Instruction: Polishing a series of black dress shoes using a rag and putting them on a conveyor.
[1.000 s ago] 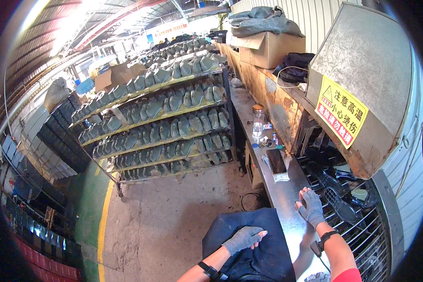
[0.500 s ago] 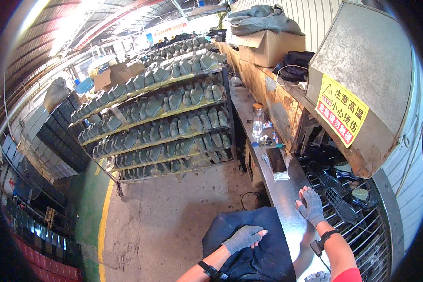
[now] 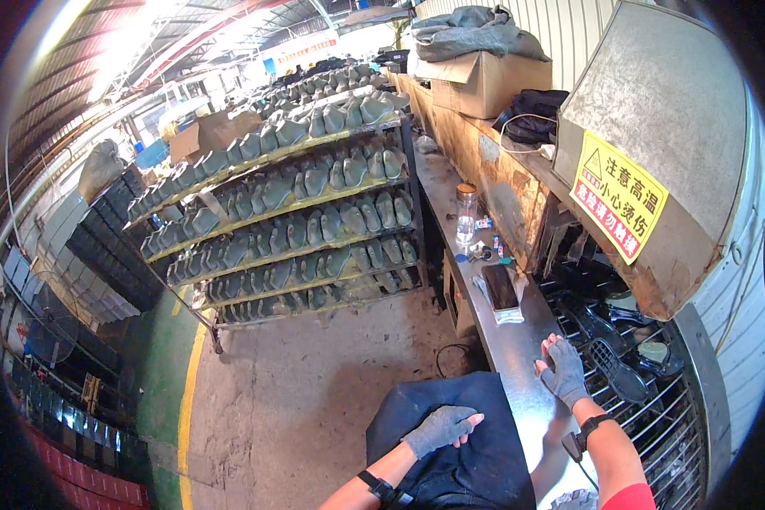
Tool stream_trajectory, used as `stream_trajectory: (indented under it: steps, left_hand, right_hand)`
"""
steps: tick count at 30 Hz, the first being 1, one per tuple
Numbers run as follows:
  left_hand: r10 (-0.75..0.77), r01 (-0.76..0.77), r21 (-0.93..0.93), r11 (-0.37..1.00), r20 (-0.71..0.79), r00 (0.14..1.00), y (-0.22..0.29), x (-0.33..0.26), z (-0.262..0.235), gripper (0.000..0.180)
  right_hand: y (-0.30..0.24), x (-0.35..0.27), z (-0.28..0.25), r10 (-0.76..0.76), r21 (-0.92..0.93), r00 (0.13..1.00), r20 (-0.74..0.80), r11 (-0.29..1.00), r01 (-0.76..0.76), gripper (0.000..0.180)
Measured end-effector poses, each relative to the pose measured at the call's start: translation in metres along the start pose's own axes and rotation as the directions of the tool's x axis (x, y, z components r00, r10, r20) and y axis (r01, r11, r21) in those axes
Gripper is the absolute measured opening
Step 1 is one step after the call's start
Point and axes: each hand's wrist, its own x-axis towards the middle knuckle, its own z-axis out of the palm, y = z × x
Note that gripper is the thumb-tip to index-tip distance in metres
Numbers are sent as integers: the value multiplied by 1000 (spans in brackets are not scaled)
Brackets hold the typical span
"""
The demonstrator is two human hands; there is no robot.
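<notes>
Hardly a shift since a half-second ago: only our view tips slightly, and both hands stay put, well apart! Our left hand (image 3: 440, 428) lies loosely curled on dark cloth (image 3: 484, 467); whether it grips anything, we cannot tell. Our right hand (image 3: 563, 374), fingers bent but unclamped, rests at the right edge of the metal worktop (image 3: 512, 344), just left of a black sole (image 3: 619, 372) on the bar rack (image 3: 663, 450). Far right, the hood (image 3: 663, 93) carries a yellow-and-red label (image 3: 618, 197): warning triangle, bold characters. Far off, a banner's (image 3: 308, 53) red lettering looks tiny.
</notes>
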Motion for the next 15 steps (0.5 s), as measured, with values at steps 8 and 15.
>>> stream_trajectory:
  steps: [8,15]
  left_hand:
    - [-7,7,16,1000,-2,1000,4,-1,0,48]
    - [-13,13,27,1000,-4,1000,6,-2,-1,49]
  right_hand:
    - [3,-1,4,-5,-1,1000,-28,1000,5,60]
    - [3,-2,4,-15,14,999,-33,1000,15,61]
